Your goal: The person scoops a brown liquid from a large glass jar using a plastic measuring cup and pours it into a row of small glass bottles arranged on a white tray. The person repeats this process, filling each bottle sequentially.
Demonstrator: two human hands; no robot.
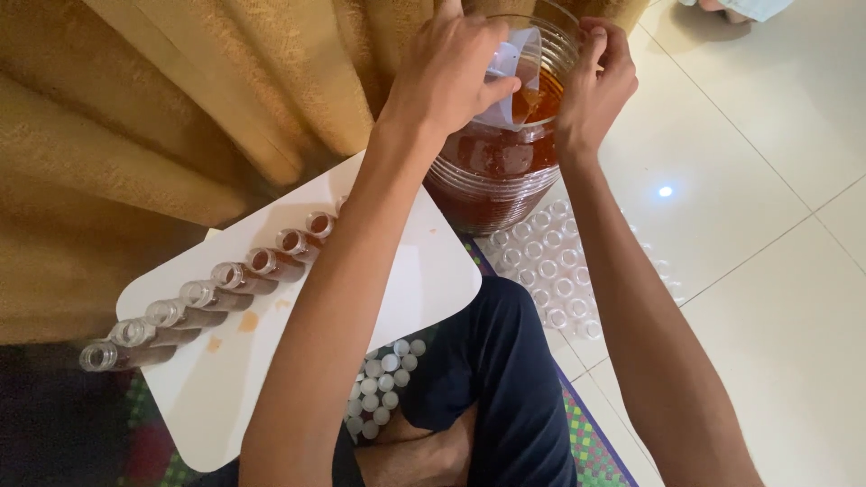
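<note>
Your left hand (451,68) is closed on a small clear plastic cup (516,77), thumb along its side and fingers wrapped over the top, so the cup sits under your palm, tipped down into the mouth of the jar (492,185). A little amber liquid shows in the cup's lower corner. Your right hand (597,81) pinches the jar's far rim between thumb and fingertips, just beside the cup but not touching it.

The jar is wide, round and clear, with ribbed walls, and holds a dark reddish-brown liquid with a glossy surface. It stands on the floor, between the board and the empty bottles.

To your left, a white board (424,280) with rounded corners lies under your left forearm. Along its far edge runs a row of small clear bottles (221,275), uncapped, filled with the same brown liquid, lying close together. Two pale amber smears mark the board near them.

To the right of the jar, a cluster of empty clear bottles (555,266) stands mouth-up on the glossy cream tile floor (767,298). White round caps (383,388) are heaped below the board, by your knee in dark trousers. A mustard curtain (162,108) hangs in heavy folds behind the board, and a woven mat (586,446) in green and purple lies beneath you.
</note>
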